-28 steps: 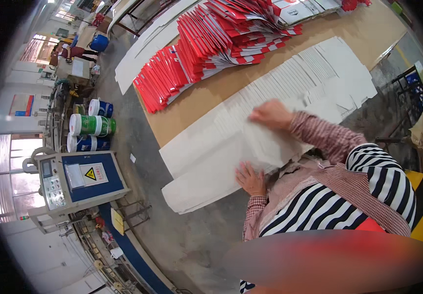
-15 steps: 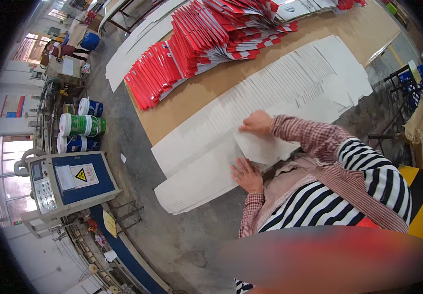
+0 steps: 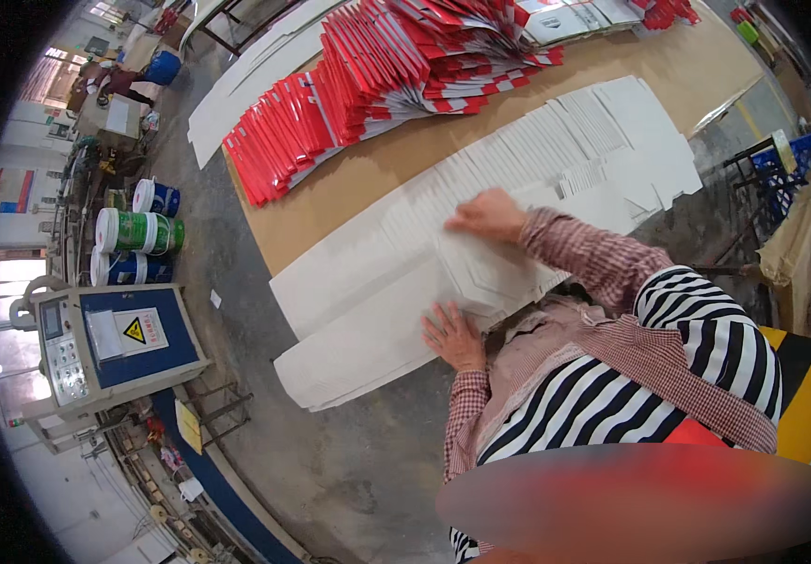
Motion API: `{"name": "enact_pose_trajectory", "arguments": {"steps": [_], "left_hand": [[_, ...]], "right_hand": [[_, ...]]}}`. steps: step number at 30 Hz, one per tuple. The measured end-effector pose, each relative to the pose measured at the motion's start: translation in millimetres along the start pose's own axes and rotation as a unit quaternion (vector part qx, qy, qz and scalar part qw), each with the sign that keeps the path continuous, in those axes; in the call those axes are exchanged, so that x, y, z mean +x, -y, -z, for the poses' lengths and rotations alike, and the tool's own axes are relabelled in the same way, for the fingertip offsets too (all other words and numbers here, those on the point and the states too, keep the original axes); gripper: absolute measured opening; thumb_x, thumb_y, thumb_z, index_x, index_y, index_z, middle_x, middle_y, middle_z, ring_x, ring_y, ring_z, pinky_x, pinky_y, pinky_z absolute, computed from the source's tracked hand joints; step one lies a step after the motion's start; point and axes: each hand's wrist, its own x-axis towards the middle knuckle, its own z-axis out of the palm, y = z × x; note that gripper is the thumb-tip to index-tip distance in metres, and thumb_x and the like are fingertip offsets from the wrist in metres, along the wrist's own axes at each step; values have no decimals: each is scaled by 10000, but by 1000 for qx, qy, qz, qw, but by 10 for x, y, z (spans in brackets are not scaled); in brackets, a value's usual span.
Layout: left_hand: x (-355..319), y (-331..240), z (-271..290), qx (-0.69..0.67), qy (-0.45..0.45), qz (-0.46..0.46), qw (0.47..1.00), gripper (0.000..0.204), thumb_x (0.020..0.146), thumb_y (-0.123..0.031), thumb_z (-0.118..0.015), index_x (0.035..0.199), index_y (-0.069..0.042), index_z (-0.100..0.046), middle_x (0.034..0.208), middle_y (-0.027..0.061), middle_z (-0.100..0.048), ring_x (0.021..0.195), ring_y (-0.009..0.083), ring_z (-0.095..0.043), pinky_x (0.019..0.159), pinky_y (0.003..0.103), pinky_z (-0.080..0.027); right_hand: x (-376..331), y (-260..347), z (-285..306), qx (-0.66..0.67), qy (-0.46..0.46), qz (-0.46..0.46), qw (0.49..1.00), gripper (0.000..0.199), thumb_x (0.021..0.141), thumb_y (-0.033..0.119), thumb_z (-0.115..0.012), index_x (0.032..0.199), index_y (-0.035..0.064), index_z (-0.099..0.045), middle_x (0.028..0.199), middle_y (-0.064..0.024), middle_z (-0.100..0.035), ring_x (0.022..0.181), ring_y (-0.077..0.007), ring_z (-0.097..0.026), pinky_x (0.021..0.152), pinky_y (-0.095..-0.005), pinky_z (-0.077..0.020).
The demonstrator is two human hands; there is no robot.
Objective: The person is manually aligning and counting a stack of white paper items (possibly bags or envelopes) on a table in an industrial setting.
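Nearest: left hand (image 3: 457, 340) palm-down, fingers splayed apart, on the near edge of the white sheet spread (image 3: 415, 258). Right hand (image 3: 492, 216) above the middle of the spread, fingers curled together, motion-blurred; can't tell if it's pinching paper. Between the hands, a top sheet (image 3: 490, 277) lies on the spread, fold or edge lines showing.

Step in hand, my read: working that top sheet, left steadying, right doing the stroke or fold. Next move calls for left pressure kept on and the right hand kept along the sheet's edge without dragging the fanned layers below.

Farther: brown board (image 3: 650, 66) under the spread; red-and-white stack (image 3: 368, 80) on it, beyond the spread. Blue-panelled machine (image 3: 123, 338) well left of the spread, buckets (image 3: 137, 232) past that.

Vs 0.5 s ago: left hand same spot on the spread; right hand slightly farther across it, blurrier.
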Motion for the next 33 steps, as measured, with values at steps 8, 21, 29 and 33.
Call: {"name": "enact_pose_trajectory", "arguments": {"steps": [8,21,29,33], "left_hand": [[-35,41,99,41,11,-1,999,554,797,-284,-523,1302,-128,-358,1426,101,-171,1291,399,-129,1009,550,-146],[55,-109,6,9,69,32,997,608,834,-309,-495,1364,-185,-225,1442,84,-109,1304,377,-92,1026,541,-97],[-10,-22,-3,12,59,30,998,616,844,-324,-482,1373,-185,-199,1451,73,-63,1307,382,-73,1023,555,-92],[92,-92,104,-6,73,27,997,580,834,-303,-488,1352,-172,-260,1443,83,-115,1305,368,-99,1025,547,-96]], "right_hand": [[-166,242,1428,58,-109,-29,992,418,812,437,-506,686,48,-595,638,-158,-565,582,-303,-552,543,-385,-423],[158,-374,-988,-29,84,27,996,497,822,521,-434,705,57,-569,646,-171,-579,648,-337,-583,587,-433,-441],[202,-265,-1192,-41,132,37,990,526,822,538,-417,714,46,-570,632,-156,-576,640,-326,-582,593,-427,-441],[178,-365,-1074,-33,120,55,991,498,820,514,-444,724,58,-620,666,-151,-595,639,-302,-584,596,-420,-439]]}}
